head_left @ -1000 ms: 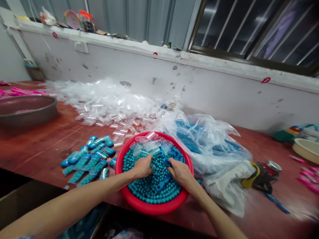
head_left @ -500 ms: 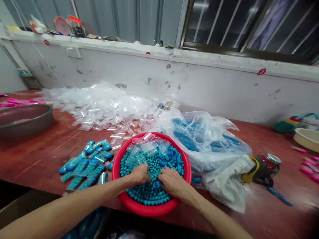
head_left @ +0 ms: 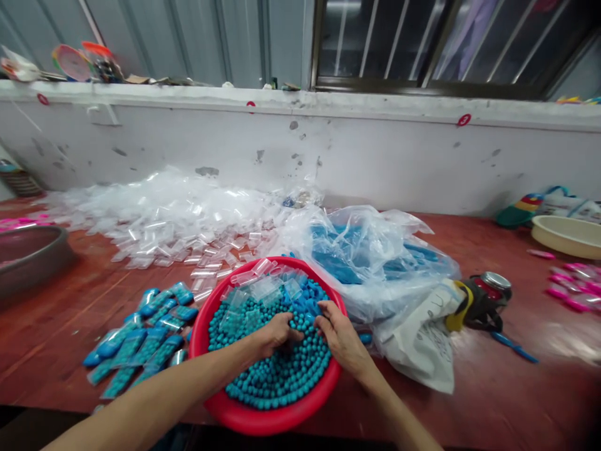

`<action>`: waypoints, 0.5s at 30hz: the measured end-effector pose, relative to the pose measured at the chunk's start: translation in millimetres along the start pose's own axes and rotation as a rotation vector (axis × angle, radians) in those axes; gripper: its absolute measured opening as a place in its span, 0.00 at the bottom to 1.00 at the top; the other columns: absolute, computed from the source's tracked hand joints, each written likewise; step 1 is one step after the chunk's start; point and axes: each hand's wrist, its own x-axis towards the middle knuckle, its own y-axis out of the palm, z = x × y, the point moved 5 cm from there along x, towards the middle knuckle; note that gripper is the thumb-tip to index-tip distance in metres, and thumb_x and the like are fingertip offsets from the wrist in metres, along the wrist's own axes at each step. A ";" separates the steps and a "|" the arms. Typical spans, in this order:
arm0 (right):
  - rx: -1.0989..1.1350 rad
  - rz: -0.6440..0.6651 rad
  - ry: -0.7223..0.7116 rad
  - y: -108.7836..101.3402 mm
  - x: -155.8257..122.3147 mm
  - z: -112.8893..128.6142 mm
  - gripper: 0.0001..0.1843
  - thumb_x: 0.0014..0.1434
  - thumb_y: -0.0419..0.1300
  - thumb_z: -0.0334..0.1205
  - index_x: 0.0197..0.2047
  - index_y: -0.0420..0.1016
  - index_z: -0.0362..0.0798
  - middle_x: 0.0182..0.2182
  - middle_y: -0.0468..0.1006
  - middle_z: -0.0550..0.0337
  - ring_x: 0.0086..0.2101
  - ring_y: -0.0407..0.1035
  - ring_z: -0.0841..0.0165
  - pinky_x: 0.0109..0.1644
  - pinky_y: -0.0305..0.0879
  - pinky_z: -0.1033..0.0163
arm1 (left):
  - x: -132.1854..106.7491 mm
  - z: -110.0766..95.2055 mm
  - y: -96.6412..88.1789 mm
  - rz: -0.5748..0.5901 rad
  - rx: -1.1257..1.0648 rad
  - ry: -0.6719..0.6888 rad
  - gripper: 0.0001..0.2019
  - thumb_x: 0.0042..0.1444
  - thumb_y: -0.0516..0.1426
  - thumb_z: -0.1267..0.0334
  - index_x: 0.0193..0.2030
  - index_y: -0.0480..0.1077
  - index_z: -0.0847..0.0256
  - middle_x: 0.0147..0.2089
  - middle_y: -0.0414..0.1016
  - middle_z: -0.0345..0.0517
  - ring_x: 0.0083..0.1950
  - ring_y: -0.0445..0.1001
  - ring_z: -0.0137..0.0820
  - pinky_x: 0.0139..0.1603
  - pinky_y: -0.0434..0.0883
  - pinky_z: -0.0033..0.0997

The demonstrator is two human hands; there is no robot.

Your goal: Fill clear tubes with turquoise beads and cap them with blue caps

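A red basin holds many teal beads, clear plastic sleeves at its back and blue plastic caps at its back right. Over the middle of the beads, my left hand is closed with its fingers curled; what it holds is hidden. My right hand is at the basin's right side by the blue caps, thumb and fingers bent together. Whatever lies between those fingertips is too small to make out. Left of the basin lie several filled packets of teal beads with blue ends.
Clear sleeves are heaped along the wall. Behind the basin on the right is a plastic bag of blue parts, with a white sack and a jar beside it. A grey basin stands left, a cream basin right.
The view has shifted, so the basin appears lower and further left. My right hand has moved from the middle of the beads to the blue caps. My left hand stays curled above the beads.
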 end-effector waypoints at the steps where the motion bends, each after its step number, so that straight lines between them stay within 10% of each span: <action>1: 0.064 -0.007 0.004 -1.0 0.5 -1.7 0.14 0.59 0.45 0.37 0.48 0.59 0.48 0.28 0.68 0.61 0.25 0.65 0.70 0.29 0.62 0.65 | -0.5 -0.4 -0.8 0.055 -0.076 -0.003 0.11 0.42 0.56 0.64 0.34 0.62 0.60 0.23 0.64 0.35 0.25 0.68 0.29 0.26 0.66 0.29; 10: 0.320 0.100 0.141 -3.3 6.8 -10.6 0.08 0.56 0.48 0.41 0.39 0.61 0.49 0.23 0.65 0.66 0.21 0.63 0.73 0.20 0.59 0.69 | -9.5 -3.3 -3.6 0.209 -0.465 0.037 0.19 0.37 0.61 0.62 0.38 0.60 0.60 0.27 0.65 0.36 0.25 0.67 0.27 0.26 0.67 0.30; 15: 0.056 0.105 0.065 -2.3 7.3 -3.8 0.15 0.51 0.52 0.32 0.45 0.62 0.49 0.29 0.71 0.63 0.29 0.68 0.69 0.28 0.64 0.67 | -27.4 -2.9 -9.6 0.157 -0.542 0.046 0.19 0.38 0.61 0.64 0.38 0.60 0.58 0.25 0.65 0.34 0.27 0.67 0.28 0.25 0.65 0.28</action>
